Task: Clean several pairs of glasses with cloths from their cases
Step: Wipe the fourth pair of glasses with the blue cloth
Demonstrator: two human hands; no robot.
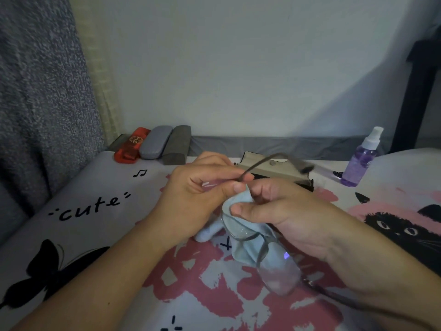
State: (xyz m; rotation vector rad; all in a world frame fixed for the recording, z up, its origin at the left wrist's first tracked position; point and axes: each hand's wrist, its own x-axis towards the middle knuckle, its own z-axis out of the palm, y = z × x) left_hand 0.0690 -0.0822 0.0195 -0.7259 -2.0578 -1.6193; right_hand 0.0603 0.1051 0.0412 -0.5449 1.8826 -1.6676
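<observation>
Over a bedsheet printed with cats we hold the glasses – our left hand pinching a temple arm, our right hand pressing the blue cloth onto one lens.

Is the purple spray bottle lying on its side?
No, the purple spray bottle stands upright at the far right of the bed, with its white nozzle on top.

Dim, bluish light — soft shadow across the right wall, wide-angle bending at edges, slight motion blur.
</observation>
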